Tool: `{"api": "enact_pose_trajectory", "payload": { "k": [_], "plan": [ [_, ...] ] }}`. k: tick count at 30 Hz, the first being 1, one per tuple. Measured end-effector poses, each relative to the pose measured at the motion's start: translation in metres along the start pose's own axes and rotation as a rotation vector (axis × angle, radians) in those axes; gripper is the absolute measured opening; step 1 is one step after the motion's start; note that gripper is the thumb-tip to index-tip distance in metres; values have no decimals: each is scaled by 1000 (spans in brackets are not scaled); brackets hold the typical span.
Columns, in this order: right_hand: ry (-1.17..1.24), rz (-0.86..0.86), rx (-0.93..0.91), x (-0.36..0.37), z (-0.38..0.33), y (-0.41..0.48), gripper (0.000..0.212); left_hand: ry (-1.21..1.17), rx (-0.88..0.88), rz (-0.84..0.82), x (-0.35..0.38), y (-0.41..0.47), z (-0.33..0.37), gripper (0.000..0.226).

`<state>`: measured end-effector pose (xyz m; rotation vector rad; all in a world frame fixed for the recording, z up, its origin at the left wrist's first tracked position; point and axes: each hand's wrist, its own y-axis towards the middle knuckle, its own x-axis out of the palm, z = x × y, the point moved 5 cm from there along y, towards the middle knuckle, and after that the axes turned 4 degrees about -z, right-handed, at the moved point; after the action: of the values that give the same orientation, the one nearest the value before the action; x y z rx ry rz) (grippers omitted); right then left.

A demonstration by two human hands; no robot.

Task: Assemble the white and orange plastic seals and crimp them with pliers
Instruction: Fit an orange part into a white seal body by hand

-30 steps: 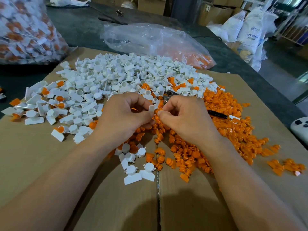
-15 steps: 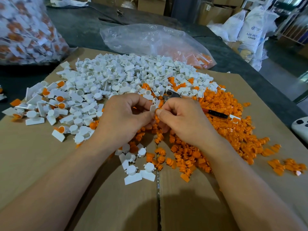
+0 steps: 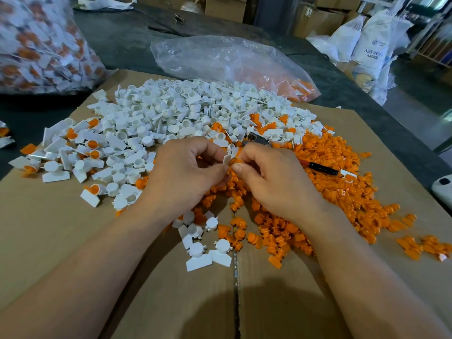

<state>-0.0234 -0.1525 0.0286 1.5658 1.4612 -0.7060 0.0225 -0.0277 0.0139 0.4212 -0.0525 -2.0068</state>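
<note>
My left hand [image 3: 186, 172] pinches a white seal body [image 3: 229, 156] at the middle of the cardboard. My right hand [image 3: 274, 177] pinches an orange insert [image 3: 234, 163] and holds it against that white piece. Behind the hands lies a big heap of white seal bodies [image 3: 186, 111]. An orange insert pile [image 3: 342, 192] spreads to the right and under my hands. The pliers [image 3: 259, 140] lie half buried just beyond my fingers, with a red and black handle [image 3: 320, 167] showing to the right. Assembled white-and-orange seals [image 3: 90, 145] lie at the left.
The work surface is a flattened cardboard sheet [image 3: 61, 241] on a dark table. A clear bag of orange parts [image 3: 220, 62] lies behind the heaps. A large bag of finished seals [image 3: 41, 42] stands at far left. A few white seals [image 3: 208, 250] lie near my forearms.
Both hands have stayed together at the same spot. The fingers have shifted slightly, turning the white piece and orange insert against each other.
</note>
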Motion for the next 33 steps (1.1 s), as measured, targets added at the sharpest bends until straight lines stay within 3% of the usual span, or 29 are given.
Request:
{"api": "enact_pose_trajectory", "payload": {
  "k": [10, 17, 24, 33],
  "plan": [
    [209, 3, 32, 3, 3, 4, 21, -3, -31, 64, -1, 3, -1, 18],
    [419, 227, -44, -7, -1, 0, 27, -236, -82, 21, -1, 4, -2, 17],
    [401, 218, -86, -5, -1, -1, 30, -444, -170, 26, -1, 6, -8, 20],
    [321, 293, -72, -10, 2, -1, 27, -415, -159, -14, 1, 4, -4, 15]
  ]
}}
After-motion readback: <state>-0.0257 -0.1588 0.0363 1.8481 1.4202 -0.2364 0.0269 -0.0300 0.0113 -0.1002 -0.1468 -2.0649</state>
